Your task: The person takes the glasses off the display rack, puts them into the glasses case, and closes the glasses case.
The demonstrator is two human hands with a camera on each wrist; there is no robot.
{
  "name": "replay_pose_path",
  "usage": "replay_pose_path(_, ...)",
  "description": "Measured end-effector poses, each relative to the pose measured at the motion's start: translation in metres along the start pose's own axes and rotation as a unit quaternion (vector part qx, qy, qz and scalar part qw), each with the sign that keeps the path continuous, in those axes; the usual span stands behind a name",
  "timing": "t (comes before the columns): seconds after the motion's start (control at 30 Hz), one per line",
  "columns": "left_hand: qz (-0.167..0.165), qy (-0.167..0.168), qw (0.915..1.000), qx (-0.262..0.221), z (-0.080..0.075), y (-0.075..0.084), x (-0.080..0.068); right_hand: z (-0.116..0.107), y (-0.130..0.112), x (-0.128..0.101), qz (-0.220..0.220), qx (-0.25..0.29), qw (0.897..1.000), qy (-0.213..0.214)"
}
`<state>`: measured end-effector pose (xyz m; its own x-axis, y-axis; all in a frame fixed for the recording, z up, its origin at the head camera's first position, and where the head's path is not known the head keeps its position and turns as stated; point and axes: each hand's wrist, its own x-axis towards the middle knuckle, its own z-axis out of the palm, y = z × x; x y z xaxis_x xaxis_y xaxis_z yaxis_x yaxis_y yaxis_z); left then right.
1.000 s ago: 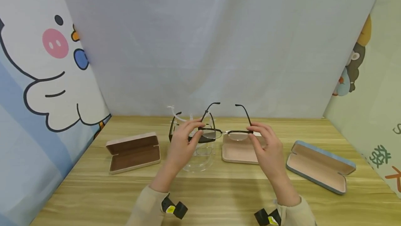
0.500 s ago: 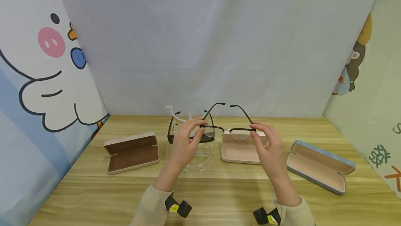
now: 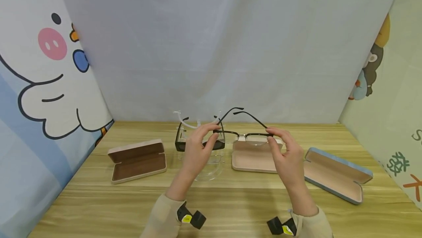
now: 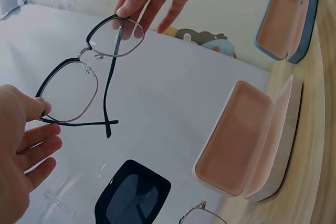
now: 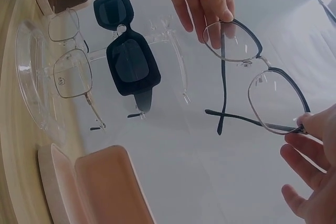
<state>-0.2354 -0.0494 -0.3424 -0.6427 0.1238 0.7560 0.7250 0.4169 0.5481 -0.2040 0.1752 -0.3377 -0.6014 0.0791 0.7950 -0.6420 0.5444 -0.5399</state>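
Half-rimmed eyeglasses point(image 3: 258, 134) with black brow bars and thin metal lower rims are held up over the table. My left hand point(image 3: 197, 152) pinches one hinge corner between thumb and fingers. At the opposite corner, my right hand point(image 3: 290, 157) grips the frame the same way. Both temples point away from me, partly folded in, and their tips cross, as both wrist views show. Behind the left hand a clear display stand point(image 5: 31, 77) carries dark sunglasses point(image 5: 134, 64) and, lower down, thin wire-rimmed glasses point(image 5: 73, 74).
An open pale pink glasses case point(image 3: 252, 163) lies just beyond the held glasses. To the left sits an open beige case point(image 3: 138, 168) with brown lining. An open blue case point(image 3: 336, 179) stands at the right. A pale curtain point(image 3: 211, 47) hangs behind the table.
The temples have swung inward, their tips going from apart to crossed. Both hands have shifted slightly to the right with the eyeglasses.
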Motion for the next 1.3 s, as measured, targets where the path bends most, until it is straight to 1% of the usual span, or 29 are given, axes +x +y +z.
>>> replay_pose_path(0.1, -0.003, 0.001, 1.0, -0.004, 0.001, 0.001, 0.001, 0.0, 0.002, 0.0, -0.003, 0.003, 1.0, 0.006)
replay_pose_path(0.23, -0.009, 0.002, 0.9997, -0.021, 0.003, 0.002, 0.003, 0.0, 0.002, 0.001, -0.005, 0.016, 1.0, 0.008)
replay_pose_path(0.6, -0.043, 0.001, 0.997, -0.064, 0.007, 0.006, 0.005, -0.004, 0.003, 0.003, 0.027, 0.063, 0.998, 0.0)
replay_pose_path(0.87, -0.043, 0.009, 0.996, -0.077, 0.009, 0.008, 0.005, -0.008, 0.0, 0.005, 0.073, 0.105, 0.992, -0.013)
replay_pose_path(1.03, -0.042, 0.005, 0.993, -0.11, 0.012, 0.008, 0.005, -0.009, 0.0, 0.005, 0.082, 0.115, 0.99, -0.012)
replay_pose_path(1.17, -0.06, -0.001, 0.989, -0.135, 0.015, 0.008, 0.004, -0.009, 0.001, 0.005, 0.089, 0.122, 0.988, -0.007)
replay_pose_path(1.3, -0.083, -0.006, 0.986, -0.145, 0.017, 0.009, 0.004, -0.009, 0.002, 0.006, 0.085, 0.141, 0.986, -0.004)
